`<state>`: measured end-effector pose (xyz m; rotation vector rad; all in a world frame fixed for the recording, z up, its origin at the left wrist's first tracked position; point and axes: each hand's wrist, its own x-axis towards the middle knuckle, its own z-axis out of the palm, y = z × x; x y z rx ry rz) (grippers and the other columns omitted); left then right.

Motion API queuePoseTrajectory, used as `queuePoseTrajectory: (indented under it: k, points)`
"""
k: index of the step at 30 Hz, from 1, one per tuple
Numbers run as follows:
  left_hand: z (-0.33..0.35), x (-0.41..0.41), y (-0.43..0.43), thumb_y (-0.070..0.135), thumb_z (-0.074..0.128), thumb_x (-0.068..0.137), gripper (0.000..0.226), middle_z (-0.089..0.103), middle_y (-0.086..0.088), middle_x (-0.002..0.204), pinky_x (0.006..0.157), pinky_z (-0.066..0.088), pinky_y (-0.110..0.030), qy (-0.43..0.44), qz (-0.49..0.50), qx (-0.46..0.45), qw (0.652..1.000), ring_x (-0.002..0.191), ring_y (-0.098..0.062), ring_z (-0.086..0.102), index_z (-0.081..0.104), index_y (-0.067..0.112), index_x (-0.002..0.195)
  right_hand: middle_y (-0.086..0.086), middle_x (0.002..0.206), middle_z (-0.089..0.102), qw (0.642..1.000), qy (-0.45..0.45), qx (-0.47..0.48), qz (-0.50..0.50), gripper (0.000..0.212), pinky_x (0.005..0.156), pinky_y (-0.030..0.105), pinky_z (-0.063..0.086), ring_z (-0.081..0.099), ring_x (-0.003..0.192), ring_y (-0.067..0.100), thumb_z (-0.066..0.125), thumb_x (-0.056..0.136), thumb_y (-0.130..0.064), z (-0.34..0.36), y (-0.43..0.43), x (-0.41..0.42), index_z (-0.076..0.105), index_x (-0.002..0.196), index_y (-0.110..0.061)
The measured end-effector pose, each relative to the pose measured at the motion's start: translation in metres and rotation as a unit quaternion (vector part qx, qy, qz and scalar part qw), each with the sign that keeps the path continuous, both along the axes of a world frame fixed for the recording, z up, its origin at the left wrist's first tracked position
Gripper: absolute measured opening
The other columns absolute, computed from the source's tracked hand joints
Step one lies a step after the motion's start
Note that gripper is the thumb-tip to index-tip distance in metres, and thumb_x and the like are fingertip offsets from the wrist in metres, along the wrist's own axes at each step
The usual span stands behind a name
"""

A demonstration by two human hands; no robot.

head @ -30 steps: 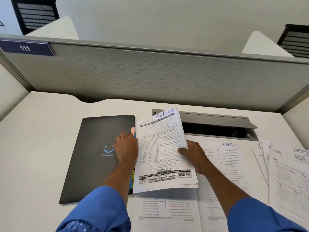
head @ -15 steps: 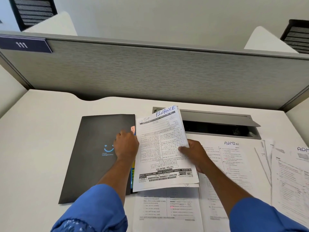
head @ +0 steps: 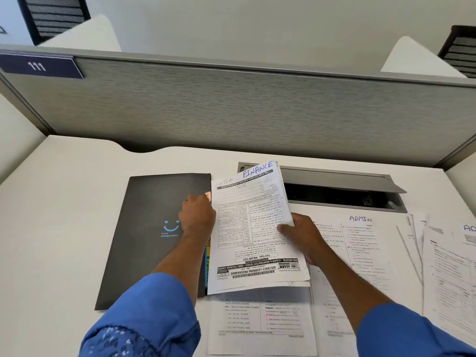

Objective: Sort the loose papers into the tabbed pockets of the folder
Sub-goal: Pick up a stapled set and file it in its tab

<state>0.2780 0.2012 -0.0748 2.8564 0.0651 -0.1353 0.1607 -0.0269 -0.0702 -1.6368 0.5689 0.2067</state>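
Note:
A dark grey folder (head: 152,235) with a blue smiley lies closed on the white desk, coloured tabs showing along its right edge. My left hand (head: 197,215) rests on that right edge, fingers curled at a pink tab (head: 208,195). My right hand (head: 302,234) pinches the right side of a printed sheet marked FINANCE (head: 247,228), which is raised and lies against the folder's right edge. Whether the left hand grips the cover or only presses on it is unclear.
More printed sheets lie under and right of the held one: one (head: 260,323) near the front edge, one marked ADMIN (head: 360,243), a fanned pile (head: 448,269) at far right. An open cable tray (head: 342,194) sits behind them. A grey partition (head: 257,104) closes the back.
Hands, folder and the FINANCE sheet hold almost the same places; only the head camera has shifted slightly.

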Motion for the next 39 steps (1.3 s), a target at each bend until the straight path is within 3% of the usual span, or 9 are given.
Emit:
queuePoseTrajectory:
  k: [8, 14, 25, 33, 39]
  points:
    - [-0.010, -0.001, -0.004, 0.010, 0.043, 0.095, 0.026, 0.053, -0.012, 0.115, 0.077, 0.051, -0.041, -0.010, -0.064, 0.067, 0.996, 0.104, -0.031, 0.054, 0.054, 0.009, 0.119, 0.005, 0.107, 0.077, 1.000, -0.008, -0.002, 0.004, 0.022, 0.084, 0.051, 0.060, 0.076, 0.090, 0.025, 0.063, 0.091, -0.002, 0.001, 0.000, -0.002, 0.072, 0.101, -0.020]
    - [-0.012, -0.001, -0.004, 0.004, 0.041, 0.095, 0.027, 0.055, -0.011, 0.114, 0.076, 0.053, -0.039, -0.021, -0.107, 0.126, 0.986, 0.100, -0.030, 0.058, 0.052, 0.008, 0.119, 0.002, 0.103, 0.078, 1.000, -0.001, -0.015, 0.003, 0.022, 0.079, 0.047, 0.062, 0.077, 0.084, 0.021, 0.063, 0.091, -0.004, 0.001, -0.003, -0.001, 0.072, 0.093, -0.024]
    - [-0.006, 0.007, -0.008, 0.005, 0.050, 0.094, 0.036, 0.045, -0.013, 0.125, 0.084, 0.054, -0.040, 0.025, -0.194, 0.145, 0.970, 0.110, -0.030, 0.050, 0.046, 0.011, 0.129, 0.004, 0.104, 0.077, 1.000, -0.001, -0.018, 0.004, 0.022, 0.079, 0.047, 0.062, 0.077, 0.085, 0.023, 0.062, 0.092, -0.004, 0.005, -0.007, -0.001, 0.071, 0.100, -0.022]
    - [-0.008, 0.001, -0.003, 0.006, 0.050, 0.093, 0.039, 0.052, -0.010, 0.124, 0.076, 0.052, -0.035, -0.011, -0.174, 0.147, 0.974, 0.105, -0.028, 0.055, 0.042, 0.011, 0.131, 0.007, 0.105, 0.077, 1.000, 0.002, -0.016, -0.001, 0.021, 0.084, 0.053, 0.060, 0.076, 0.089, 0.027, 0.062, 0.092, -0.004, 0.003, -0.005, -0.002, 0.072, 0.102, -0.019]
    - [-0.003, -0.006, -0.004, 0.006, 0.054, 0.090, 0.054, 0.055, -0.009, 0.119, 0.071, 0.052, -0.035, -0.066, -0.109, 0.077, 0.989, 0.097, -0.026, 0.059, 0.032, 0.010, 0.139, 0.005, 0.104, 0.077, 1.000, -0.011, -0.023, -0.003, 0.019, 0.083, 0.053, 0.060, 0.076, 0.088, 0.027, 0.063, 0.092, -0.006, 0.003, -0.007, 0.002, 0.072, 0.103, -0.019]
